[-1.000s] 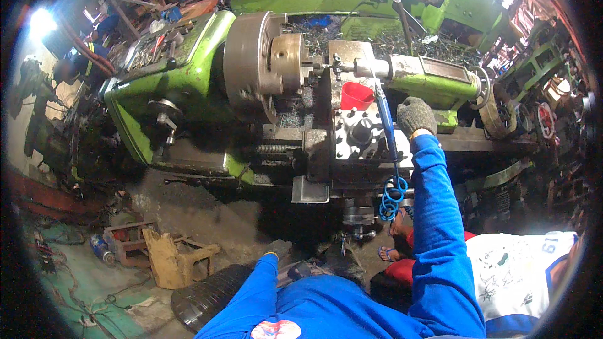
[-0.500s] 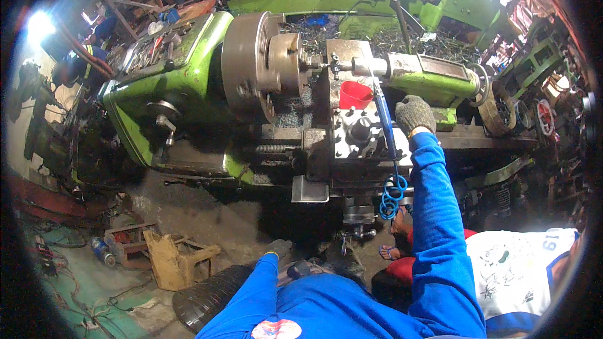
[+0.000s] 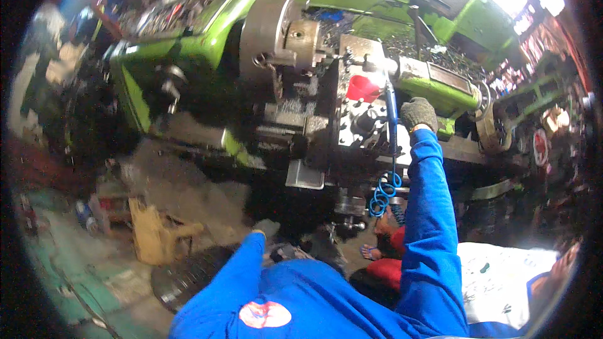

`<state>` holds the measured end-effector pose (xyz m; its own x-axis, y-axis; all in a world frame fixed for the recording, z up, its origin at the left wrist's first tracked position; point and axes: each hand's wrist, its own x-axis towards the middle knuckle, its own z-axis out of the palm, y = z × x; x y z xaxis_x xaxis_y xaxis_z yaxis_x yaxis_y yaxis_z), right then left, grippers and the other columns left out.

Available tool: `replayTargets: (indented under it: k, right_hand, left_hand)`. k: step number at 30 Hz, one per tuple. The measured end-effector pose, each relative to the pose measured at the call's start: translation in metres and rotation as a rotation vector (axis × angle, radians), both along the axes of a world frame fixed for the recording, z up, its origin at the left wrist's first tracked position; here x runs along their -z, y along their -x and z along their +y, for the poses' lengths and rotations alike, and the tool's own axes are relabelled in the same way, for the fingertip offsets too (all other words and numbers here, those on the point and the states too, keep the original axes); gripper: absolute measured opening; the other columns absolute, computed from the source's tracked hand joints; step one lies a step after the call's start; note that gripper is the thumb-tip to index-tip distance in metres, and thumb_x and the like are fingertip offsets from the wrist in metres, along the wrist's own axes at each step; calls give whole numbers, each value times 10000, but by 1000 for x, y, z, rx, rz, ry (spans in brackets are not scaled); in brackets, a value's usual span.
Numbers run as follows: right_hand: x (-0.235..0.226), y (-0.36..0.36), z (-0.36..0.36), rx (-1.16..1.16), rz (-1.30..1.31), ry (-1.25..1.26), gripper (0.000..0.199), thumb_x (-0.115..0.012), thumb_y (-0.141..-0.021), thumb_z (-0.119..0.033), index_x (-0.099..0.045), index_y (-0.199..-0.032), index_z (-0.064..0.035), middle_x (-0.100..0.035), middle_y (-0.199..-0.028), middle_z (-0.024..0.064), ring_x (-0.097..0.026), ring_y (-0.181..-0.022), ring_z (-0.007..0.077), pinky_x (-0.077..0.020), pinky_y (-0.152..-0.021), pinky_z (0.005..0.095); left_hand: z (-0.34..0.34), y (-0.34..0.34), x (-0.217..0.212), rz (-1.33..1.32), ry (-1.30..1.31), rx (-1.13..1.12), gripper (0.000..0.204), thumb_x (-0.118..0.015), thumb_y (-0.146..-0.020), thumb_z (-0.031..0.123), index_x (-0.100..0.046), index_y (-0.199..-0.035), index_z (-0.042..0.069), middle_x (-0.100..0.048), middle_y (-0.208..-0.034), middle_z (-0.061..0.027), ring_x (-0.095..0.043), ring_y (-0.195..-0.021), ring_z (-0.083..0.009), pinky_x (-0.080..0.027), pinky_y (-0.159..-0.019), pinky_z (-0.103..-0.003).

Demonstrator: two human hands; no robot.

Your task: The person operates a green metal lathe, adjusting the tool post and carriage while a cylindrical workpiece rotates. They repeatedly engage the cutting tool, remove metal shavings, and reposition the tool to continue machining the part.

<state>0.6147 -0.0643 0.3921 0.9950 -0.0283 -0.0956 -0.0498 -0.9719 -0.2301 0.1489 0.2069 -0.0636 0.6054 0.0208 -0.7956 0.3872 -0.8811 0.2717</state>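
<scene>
A wooden stool [image 3: 157, 235] lies tipped on the dusty floor [image 3: 188, 182], near a dark round disc [image 3: 185, 276] and scattered clutter.

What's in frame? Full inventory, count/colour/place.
lathe: 1, green, across the upper half
chuck: 1, grey metal, upper centre on the lathe
tool post block: 1, dark metal, centre, on the carriage
red piece: 1, red, just above the tool post block
coiled hose: 1, blue, hanging below the carriage
wooden stool: 1, yellowish, on the floor at lower left
round dark disc: 1, black, floor by the left sleeve
white printed cloth: 1, white, lower right
right hand: 1, grey glove, blue sleeve, resting on the lathe beside the hose's straight upper end
left hand: 1, gloved, blue sleeve, low at centre, hold unclear
</scene>
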Motion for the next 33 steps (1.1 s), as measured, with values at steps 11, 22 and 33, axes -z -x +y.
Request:
replayTargets:
  k: [11,22,33]
  right_hand:
    - [51,-55,-39,-287,-176,186,354,-606,-846,-372,-782,-937,-79,-732,-1059,229,-680,-1043,448,-528,-886,550]
    - [48,-58,-25,-233,-12,188,440,-636,-872,-406,-782,-1077,-45,-711,-1208,250,-663,-1165,437,-524,-1001,491]
    - [33,-34,-27,-122,-107,136,468,-587,-844,-357,-776,-1127,-35,-699,-1257,252,-661,-1193,444,-511,-1042,524]
  left_hand:
    - [2,-2,-65,-80,34,-571,586,-562,-967,493,-735,-1227,-3,-668,-1322,-274,-628,-1243,-458,-494,-1061,-526]
    - [15,17,-35,-22,38,-650,589,-583,-961,519,-716,-1294,52,-639,-1394,-239,-616,-1274,-435,-481,-1091,-519]
    - [19,4,-54,-23,30,-521,615,-560,-964,521,-716,-1280,16,-636,-1375,-280,-605,-1285,-446,-472,-1097,-506]
